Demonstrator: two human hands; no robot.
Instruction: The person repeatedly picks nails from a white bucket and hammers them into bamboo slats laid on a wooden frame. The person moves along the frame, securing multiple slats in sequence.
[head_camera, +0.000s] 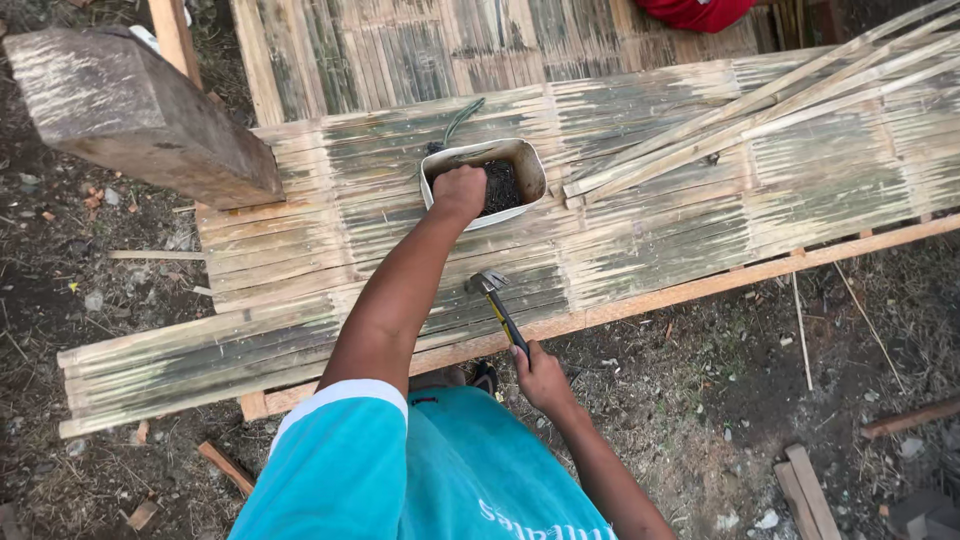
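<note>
Reaching into a nail tub (520, 160), left hand (460, 190) hides its fingers; right hand (540, 378) grips a hammer (497, 305).

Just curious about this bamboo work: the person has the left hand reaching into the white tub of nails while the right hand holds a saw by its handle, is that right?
Not quite. In the head view the right hand holds a claw hammer by its yellow-and-black handle, not a saw. The rest stands: the left hand reaches into the white tub of dark nails on the flattened bamboo panel.
</note>
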